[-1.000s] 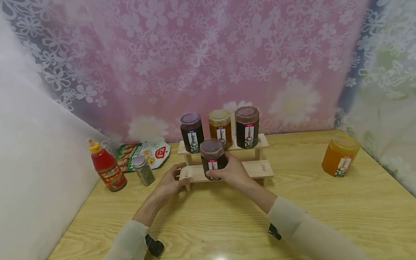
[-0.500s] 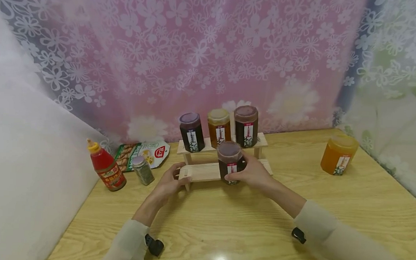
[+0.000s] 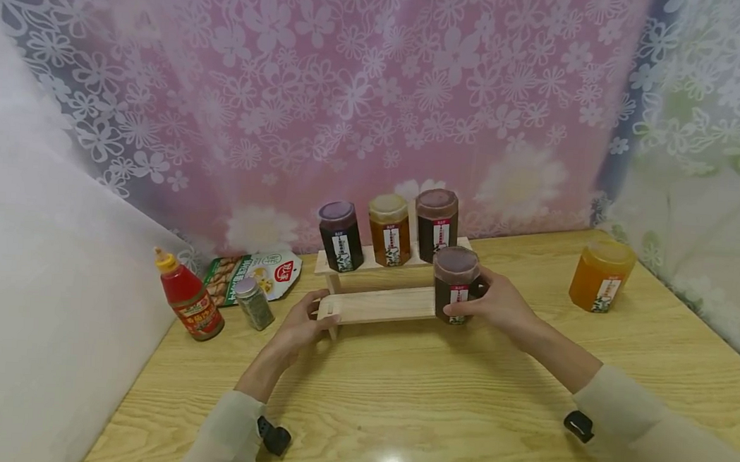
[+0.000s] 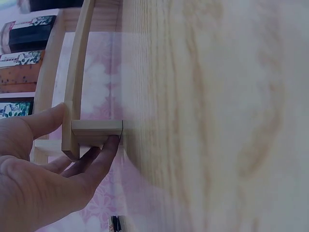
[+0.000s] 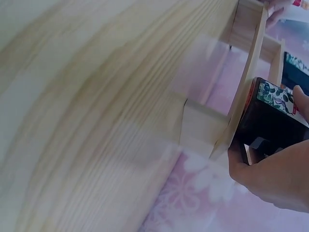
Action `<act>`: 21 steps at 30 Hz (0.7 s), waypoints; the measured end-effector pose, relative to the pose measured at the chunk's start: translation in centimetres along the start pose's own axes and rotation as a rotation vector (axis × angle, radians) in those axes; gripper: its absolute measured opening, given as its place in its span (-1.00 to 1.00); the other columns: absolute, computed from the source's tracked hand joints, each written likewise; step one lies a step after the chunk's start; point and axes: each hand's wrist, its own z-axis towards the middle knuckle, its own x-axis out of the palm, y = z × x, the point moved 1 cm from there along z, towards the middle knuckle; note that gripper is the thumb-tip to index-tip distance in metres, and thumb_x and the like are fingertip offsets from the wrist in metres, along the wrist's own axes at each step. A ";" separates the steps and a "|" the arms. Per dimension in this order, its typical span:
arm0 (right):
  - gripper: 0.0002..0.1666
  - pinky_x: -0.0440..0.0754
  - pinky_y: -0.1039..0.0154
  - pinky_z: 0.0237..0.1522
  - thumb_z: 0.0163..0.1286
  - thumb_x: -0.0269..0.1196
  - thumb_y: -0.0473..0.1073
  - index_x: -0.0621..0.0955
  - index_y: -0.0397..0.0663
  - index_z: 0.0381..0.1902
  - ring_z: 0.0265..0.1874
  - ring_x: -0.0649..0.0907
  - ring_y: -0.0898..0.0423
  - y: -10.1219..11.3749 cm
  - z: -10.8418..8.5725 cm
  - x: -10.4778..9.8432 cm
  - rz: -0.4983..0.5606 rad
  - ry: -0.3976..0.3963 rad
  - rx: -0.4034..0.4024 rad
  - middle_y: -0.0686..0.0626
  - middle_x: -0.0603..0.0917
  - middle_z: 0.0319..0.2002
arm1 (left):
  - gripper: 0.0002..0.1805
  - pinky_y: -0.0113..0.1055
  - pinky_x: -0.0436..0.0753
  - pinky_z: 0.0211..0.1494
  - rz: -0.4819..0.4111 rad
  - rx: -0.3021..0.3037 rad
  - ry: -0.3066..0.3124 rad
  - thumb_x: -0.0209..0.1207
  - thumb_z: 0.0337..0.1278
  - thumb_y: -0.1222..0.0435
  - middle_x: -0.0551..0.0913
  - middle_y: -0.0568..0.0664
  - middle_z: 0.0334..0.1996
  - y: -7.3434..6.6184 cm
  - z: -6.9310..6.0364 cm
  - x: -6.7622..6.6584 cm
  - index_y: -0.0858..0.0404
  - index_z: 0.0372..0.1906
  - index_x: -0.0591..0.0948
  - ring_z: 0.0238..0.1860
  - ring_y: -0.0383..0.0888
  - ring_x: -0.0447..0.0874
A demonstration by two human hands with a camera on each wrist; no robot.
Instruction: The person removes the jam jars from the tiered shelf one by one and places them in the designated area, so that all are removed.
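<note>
A two-step wooden rack (image 3: 378, 305) stands near the back of the table. At the right end of its lower step, my right hand (image 3: 499, 306) grips a dark jar (image 3: 456, 286) between thumb and fingers; in the right wrist view the dark jar (image 5: 273, 116) is against the step. My left hand (image 3: 300, 326) holds the left end of that step, thumb on one side and fingers beneath in the left wrist view. On the upper step are a purple-lidded jar (image 3: 340, 238), an amber jar (image 3: 390, 231) and another dark jar (image 3: 436, 226).
An orange jar (image 3: 602, 277) stands at the far right of the table. To the left are a red sauce bottle (image 3: 193, 298), a small spice jar (image 3: 254, 304) and a green and white packet (image 3: 283, 272). A flowered curtain (image 3: 378, 104) hangs behind.
My right hand has moved the dark jar rightward from the middle of the lower step to its right end. My left hand stays on the rack's left end.
</note>
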 end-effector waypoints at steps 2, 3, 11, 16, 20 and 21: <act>0.15 0.49 -0.13 0.30 0.18 0.61 0.03 0.27 -0.20 0.57 0.32 0.52 -0.22 -0.3 -0.1 -0.6 -0.011 -0.012 0.012 -0.30 0.55 0.33 | -0.28 0.07 0.56 0.31 -0.008 -0.001 0.002 0.30 0.38 0.39 0.41 0.33 0.42 0.1 0.0 0.0 0.25 0.56 0.30 0.35 0.22 0.47; 0.17 0.50 -0.14 0.31 0.18 0.61 0.03 0.26 -0.21 0.57 0.32 0.52 -0.23 -0.4 -0.2 -0.9 -0.016 -0.017 0.014 -0.32 0.54 0.34 | -0.28 0.07 0.57 0.30 -0.007 0.001 0.002 0.30 0.38 0.39 0.41 0.34 0.42 0.1 0.0 0.0 0.25 0.56 0.30 0.35 0.22 0.47; 0.18 0.48 -0.21 0.32 0.20 0.59 0.06 0.24 -0.24 0.58 0.34 0.49 -0.29 -1.2 -0.7 -3.1 -0.045 -0.067 0.029 -0.36 0.50 0.37 | -0.29 0.08 0.56 0.30 0.017 0.000 -0.008 0.30 0.39 0.37 0.41 0.33 0.43 0.0 -0.1 0.0 0.23 0.55 0.31 0.37 0.25 0.47; 0.17 0.51 -0.19 0.28 0.22 0.58 0.08 0.24 -0.23 0.58 0.33 0.49 -0.29 -1.8 -0.9 -4.4 -0.065 -0.096 0.046 -0.37 0.47 0.37 | -0.29 0.08 0.53 0.31 0.019 -0.003 -0.012 0.31 0.38 0.37 0.42 0.32 0.43 0.0 -0.2 0.0 0.23 0.55 0.32 0.36 0.24 0.47; 0.20 0.49 -0.23 0.28 0.22 0.57 0.11 0.21 -0.27 0.59 0.34 0.45 -0.31 -2.0 -1.2 -5.6 -0.082 -0.121 0.067 -0.39 0.42 0.41 | -0.29 0.06 0.53 0.32 0.014 -0.002 -0.011 0.31 0.38 0.36 0.42 0.32 0.43 0.0 -0.1 0.1 0.22 0.55 0.32 0.35 0.22 0.48; 0.21 0.48 -0.24 0.28 0.23 0.57 0.12 0.19 -0.28 0.59 0.35 0.44 -0.33 -2.0 -1.2 -5.8 -0.086 -0.126 0.074 -0.40 0.40 0.42 | -0.29 0.06 0.53 0.31 0.014 0.001 -0.009 0.31 0.38 0.36 0.42 0.32 0.42 0.1 -0.1 0.1 0.22 0.55 0.32 0.34 0.21 0.49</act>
